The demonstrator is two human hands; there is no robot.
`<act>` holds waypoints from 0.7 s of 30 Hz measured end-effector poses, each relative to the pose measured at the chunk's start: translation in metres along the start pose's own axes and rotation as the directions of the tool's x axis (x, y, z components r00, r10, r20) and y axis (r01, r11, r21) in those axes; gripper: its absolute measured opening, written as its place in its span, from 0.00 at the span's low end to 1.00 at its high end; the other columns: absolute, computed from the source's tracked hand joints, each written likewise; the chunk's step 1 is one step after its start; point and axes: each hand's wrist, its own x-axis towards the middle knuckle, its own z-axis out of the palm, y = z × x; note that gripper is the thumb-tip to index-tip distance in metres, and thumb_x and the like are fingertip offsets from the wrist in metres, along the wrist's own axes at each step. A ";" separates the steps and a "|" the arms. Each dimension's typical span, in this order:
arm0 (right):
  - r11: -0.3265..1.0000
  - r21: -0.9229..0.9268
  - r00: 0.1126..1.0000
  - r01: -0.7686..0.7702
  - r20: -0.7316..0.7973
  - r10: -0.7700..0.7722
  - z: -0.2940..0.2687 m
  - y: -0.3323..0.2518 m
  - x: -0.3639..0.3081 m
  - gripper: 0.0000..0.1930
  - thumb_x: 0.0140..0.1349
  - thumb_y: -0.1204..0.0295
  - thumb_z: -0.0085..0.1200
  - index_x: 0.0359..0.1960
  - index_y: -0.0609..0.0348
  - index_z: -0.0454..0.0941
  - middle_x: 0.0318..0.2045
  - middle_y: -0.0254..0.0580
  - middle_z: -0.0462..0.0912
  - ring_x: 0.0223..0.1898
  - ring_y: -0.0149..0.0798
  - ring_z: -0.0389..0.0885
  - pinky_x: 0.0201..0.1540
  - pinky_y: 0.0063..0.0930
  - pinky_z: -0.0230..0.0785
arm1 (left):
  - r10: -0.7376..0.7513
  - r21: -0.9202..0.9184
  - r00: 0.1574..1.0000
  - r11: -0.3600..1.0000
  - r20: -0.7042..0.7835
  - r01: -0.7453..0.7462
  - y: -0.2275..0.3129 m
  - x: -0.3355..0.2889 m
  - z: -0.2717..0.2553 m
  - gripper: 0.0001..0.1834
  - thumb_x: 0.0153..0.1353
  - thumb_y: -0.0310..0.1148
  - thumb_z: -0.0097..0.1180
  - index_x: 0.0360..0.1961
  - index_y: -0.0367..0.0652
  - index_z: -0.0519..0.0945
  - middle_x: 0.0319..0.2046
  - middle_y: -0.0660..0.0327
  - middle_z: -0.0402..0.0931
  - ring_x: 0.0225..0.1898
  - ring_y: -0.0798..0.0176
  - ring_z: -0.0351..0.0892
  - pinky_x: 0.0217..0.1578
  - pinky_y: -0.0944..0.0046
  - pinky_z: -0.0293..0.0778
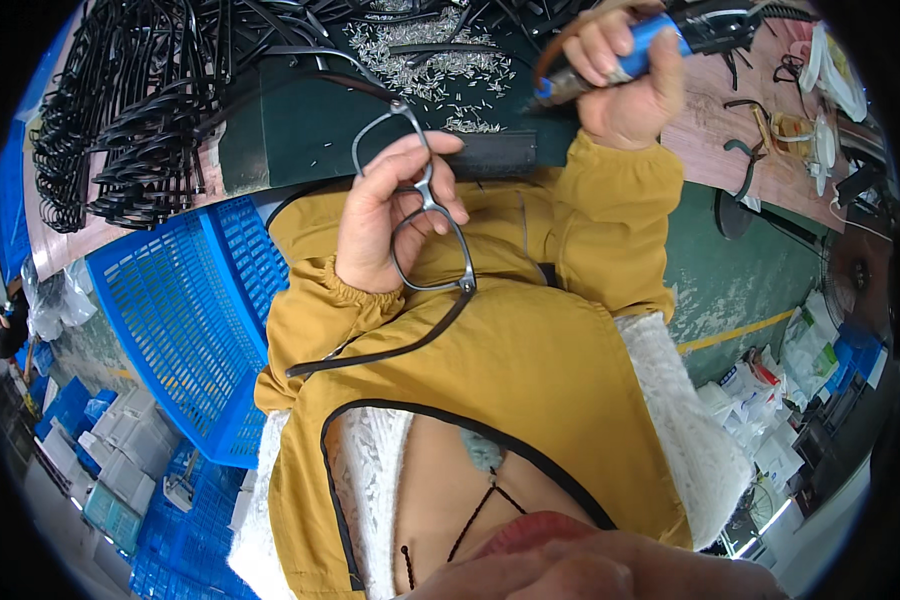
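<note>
On our pinkish table we see a dark mat — silvery bits scattered across — and heaped black eyeglass frames.

Free mat leftward, glasses overhanging, black frames beyond

1. At centre, a pair of glasses in grey and black.
2. Blue and black colour the power tool at upper right.
3. A mustard-yellow smock edged in black fills the middle.
4. A white top shows a lacy pattern at lower centre.
5. A bright blue, grid-patterned basket shows at left.
6. Silvery pieces speckle a dark green mat at top centre.
</note>
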 end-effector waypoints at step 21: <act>0.973 -0.230 0.998 0.002 -0.058 -0.016 0.061 0.021 -0.068 0.16 0.68 0.67 0.62 0.49 0.60 0.70 0.23 0.39 0.73 0.21 0.32 0.72 0.22 0.25 0.63 | -0.442 -0.302 0.897 0.856 -0.005 0.420 -0.052 0.000 0.004 0.14 0.75 0.42 0.55 0.57 0.53 0.77 0.21 0.67 0.73 0.18 0.70 0.68 0.18 0.72 0.63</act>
